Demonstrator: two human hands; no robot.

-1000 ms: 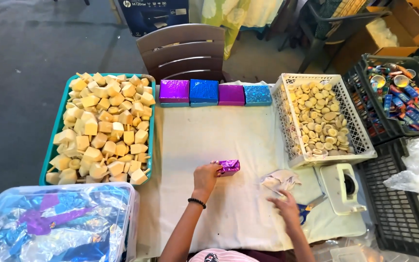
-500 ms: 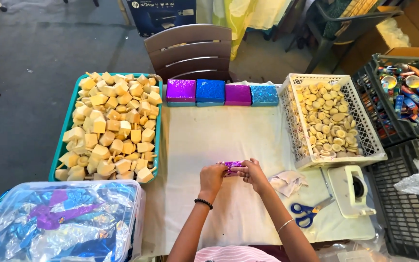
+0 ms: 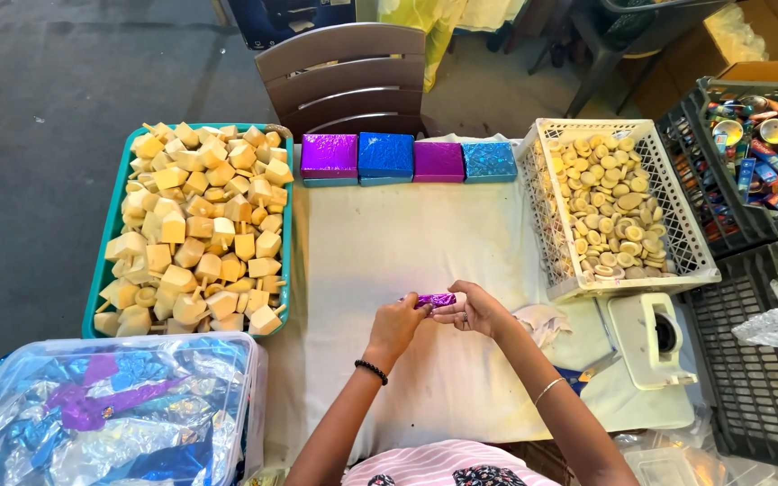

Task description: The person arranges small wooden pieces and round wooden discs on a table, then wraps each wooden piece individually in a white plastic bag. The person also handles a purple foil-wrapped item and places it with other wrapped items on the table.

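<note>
My left hand (image 3: 397, 326) and my right hand (image 3: 472, 310) meet over the middle of the white-covered table (image 3: 389, 252). Together they pinch a small piece wrapped in shiny purple foil (image 3: 435, 300), one hand at each end. A black bead band sits on my left wrist and a thin bangle on my right forearm. Crumpled white paper (image 3: 544, 322) lies just right of my right hand.
A teal tray (image 3: 108, 261) of pale wooden spinning tops lies left. A white basket (image 3: 562, 270) of round wooden pieces lies right. Purple and blue foil boxes (image 3: 407, 158) line the far edge before a brown chair (image 3: 344, 76). A clear bin (image 3: 110, 409) of foil sheets sits near left; a white tape dispenser (image 3: 648, 337) near right.
My right hand left the paper at the right and came across to join my left hand on the purple foil piece. The piece shifted slightly toward the table's middle.
</note>
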